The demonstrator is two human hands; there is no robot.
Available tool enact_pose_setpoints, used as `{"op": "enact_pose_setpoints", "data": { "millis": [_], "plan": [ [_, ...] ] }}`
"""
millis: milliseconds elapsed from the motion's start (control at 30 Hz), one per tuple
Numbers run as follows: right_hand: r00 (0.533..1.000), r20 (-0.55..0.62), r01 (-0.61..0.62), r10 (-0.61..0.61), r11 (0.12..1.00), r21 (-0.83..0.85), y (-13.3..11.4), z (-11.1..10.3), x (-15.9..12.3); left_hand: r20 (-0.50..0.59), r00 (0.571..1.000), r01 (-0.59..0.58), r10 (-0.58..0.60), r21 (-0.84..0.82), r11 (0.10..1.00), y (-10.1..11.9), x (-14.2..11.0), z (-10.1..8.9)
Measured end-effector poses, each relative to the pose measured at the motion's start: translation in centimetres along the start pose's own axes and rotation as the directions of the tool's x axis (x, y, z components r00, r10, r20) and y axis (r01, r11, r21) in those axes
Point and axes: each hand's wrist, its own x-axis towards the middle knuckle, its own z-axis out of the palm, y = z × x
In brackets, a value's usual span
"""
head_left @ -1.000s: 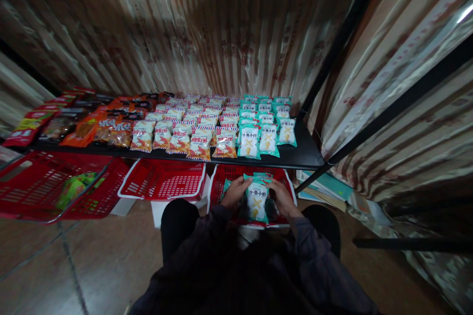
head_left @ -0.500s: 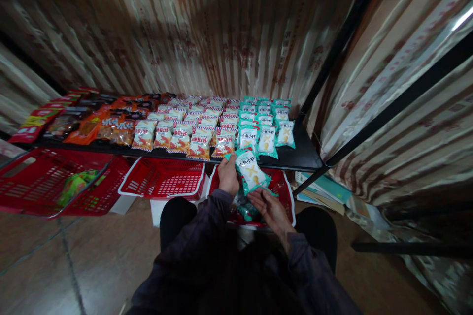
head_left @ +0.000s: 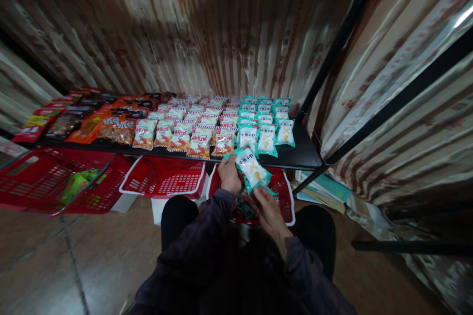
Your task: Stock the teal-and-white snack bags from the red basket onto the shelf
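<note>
My left hand [head_left: 229,175] grips the top corner of a teal and white snack packet [head_left: 250,169], held tilted just below the front edge of a black shelf [head_left: 303,153]. My right hand [head_left: 266,206] sits under the packet's lower end, fingers curled against it, above a red basket [head_left: 287,196] that holds more teal packets. On the shelf lie rows of teal packets [head_left: 266,138] at the right and red-and-white packets [head_left: 199,142] beside them.
Orange and dark snack bags [head_left: 111,128] fill the shelf's left part. Two more red baskets [head_left: 164,177] [head_left: 44,182] stand on the floor to the left, one holding a green bag. Striped shiny curtain behind. Books or flat boxes [head_left: 325,187] lie under the shelf at right.
The teal packet came up out of the red basket to the shelf's front edge, carried by my left hand. My right hand let go of its side and now rests below it.
</note>
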Motion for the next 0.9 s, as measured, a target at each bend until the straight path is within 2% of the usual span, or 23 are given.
{"op": "enact_pose_setpoints", "data": {
  "millis": [100, 267, 400, 567, 733, 900],
  "plan": [
    [1.000, 0.016, 0.021, -0.021, 1.000, -0.015, -0.2, 0.2, -0.1, -0.003, 1.000, -0.008, 0.008, -0.030, 1.000, -0.1, 0.0, 0.2],
    [0.997, -0.069, 0.029, -0.034, 0.996, -0.080, -0.2, 0.2, 0.3, -0.023, 1.000, -0.003, 0.001, -0.047, 0.999, 0.1, -0.1, 0.2],
    [0.996, -0.074, 0.048, -0.056, 0.993, -0.113, -0.1, 0.4, 0.1, -0.016, 1.000, 0.019, -0.020, -0.047, 0.999, 0.5, 0.4, -0.1],
    [0.994, -0.078, 0.069, -0.079, 0.990, -0.123, -0.7, 1.0, -0.7, -0.096, 0.989, 0.104, -0.111, -0.076, 0.992, 1.4, 1.3, 0.0],
    [0.993, -0.058, 0.091, -0.103, 0.978, -0.187, -1.4, 1.3, -1.4, -0.129, 0.973, 0.179, -0.191, -0.100, 0.979, 1.6, 2.0, -0.2],
    [0.989, -0.091, 0.092, -0.114, 0.972, -0.218, -1.3, 0.9, -1.7, -0.056, 0.969, 0.235, -0.239, -0.063, 0.970, 1.6, 2.2, -0.7]
  ]
}}
